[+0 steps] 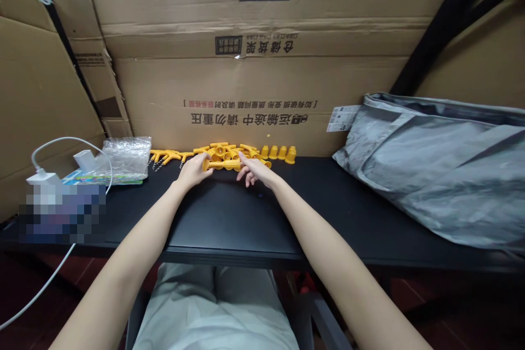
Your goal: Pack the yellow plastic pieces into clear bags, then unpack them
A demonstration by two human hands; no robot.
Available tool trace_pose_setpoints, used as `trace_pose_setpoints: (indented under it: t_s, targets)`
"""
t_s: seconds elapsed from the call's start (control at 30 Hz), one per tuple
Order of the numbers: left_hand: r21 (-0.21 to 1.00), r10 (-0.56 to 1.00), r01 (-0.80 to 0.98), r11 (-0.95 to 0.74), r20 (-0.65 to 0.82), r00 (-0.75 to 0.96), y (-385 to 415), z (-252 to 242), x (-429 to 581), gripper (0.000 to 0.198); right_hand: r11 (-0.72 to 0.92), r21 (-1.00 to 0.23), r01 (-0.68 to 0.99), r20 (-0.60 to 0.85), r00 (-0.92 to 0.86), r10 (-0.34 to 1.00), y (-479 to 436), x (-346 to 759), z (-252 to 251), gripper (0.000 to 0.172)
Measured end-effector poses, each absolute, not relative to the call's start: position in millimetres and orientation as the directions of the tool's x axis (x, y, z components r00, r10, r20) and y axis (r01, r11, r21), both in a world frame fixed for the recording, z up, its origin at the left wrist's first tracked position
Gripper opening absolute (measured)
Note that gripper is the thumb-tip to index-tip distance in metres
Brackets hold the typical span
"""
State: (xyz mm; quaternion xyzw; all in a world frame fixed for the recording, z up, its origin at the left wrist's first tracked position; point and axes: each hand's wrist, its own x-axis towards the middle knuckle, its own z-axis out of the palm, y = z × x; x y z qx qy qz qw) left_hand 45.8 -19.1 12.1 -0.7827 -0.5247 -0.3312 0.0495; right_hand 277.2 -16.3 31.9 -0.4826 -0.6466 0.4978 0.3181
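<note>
A pile of small yellow plastic parts [223, 152] lies at the back of the black table [229, 219], against the cardboard. My left hand [196, 169] is closed on the left end of a long yellow piece [223, 164] that lies across in front of the pile. At the piece's right end my right hand [253, 172] pinches it, the other fingers hanging loose toward the table. To the right of the pile a short row of yellow cone-shaped caps [279, 153] stands upright. Left of the pile lie yellow forked pieces with small chains [164, 157].
A crumpled clear plastic bag [125, 157] lies to the left, next to a white charger [85, 159] with its cable and a second white plug [43, 179]. A large grey bag [435, 169] covers the table's right side. Cardboard boxes [254, 65] wall the back.
</note>
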Motion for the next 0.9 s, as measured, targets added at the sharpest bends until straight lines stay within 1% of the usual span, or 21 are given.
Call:
trace_pose_setpoints:
  t_s: [0.03,0.07,0.13,0.17,0.27,0.37,0.57,0.63,0.67,0.77,0.8,0.9]
  targets:
    - [0.274,0.793,0.856,-0.437,0.567,0.223,-19.2,12.4,45.5,0.025,0.067,-0.956,0.286,-0.041,-0.356,0.933,-13.8,280.0,30.5,0.051]
    - [0.278,0.797,0.859,-0.431,0.564,0.217,-19.4,12.9,45.3,0.025,0.103,-0.960,0.259,-0.004,-0.384,0.923,-11.2,282.6,28.8,0.051]
    - [0.280,0.801,0.863,-0.422,0.561,0.209,-20.1,13.8,44.9,0.025,0.177,-0.962,0.207,0.075,-0.426,0.902,-6.2,286.4,24.9,0.058]
    - [0.278,0.801,0.864,-0.419,0.562,0.208,-20.5,14.3,44.9,0.026,0.206,-0.960,0.189,0.107,-0.432,0.896,-4.2,287.3,23.1,0.057]
    - [0.271,0.800,0.868,-0.416,0.564,0.207,-21.4,15.2,45.0,0.026,0.243,-0.954,0.175,0.151,-0.418,0.896,-1.6,285.9,20.6,0.040]
    - [0.266,0.799,0.869,-0.418,0.562,0.212,-21.6,15.3,45.2,0.026,0.237,-0.950,0.202,0.141,-0.401,0.905,-3.9,281.7,22.4,0.029]
    - [0.269,0.805,0.869,-0.415,0.554,0.213,-19.5,13.6,43.7,0.027,0.221,-0.938,0.267,0.113,-0.368,0.923,-8.0,277.3,24.3,0.033]
    - [0.273,0.810,0.871,-0.409,0.549,0.209,-18.6,13.1,42.7,0.026,0.226,-0.938,0.263,0.119,-0.367,0.923,-6.7,277.7,22.1,0.032]
    - [0.275,0.812,0.872,-0.405,0.546,0.205,-18.4,13.0,42.4,0.027,0.232,-0.940,0.250,0.129,-0.369,0.920,-5.7,278.1,20.8,0.034]
    - [0.278,0.821,0.878,-0.390,0.537,0.195,-18.6,13.4,42.1,0.027,0.261,-0.944,0.202,0.171,-0.377,0.910,-3.3,279.3,18.0,0.048]
    - [0.277,0.823,0.879,-0.388,0.534,0.194,-19.0,13.7,42.4,0.026,0.271,-0.942,0.196,0.183,-0.379,0.907,-3.0,279.6,17.7,0.049]
    - [0.275,0.822,0.880,-0.387,0.535,0.195,-21.2,15.2,44.1,0.027,0.292,-0.934,0.208,0.192,-0.399,0.897,-3.5,279.9,18.8,0.038]
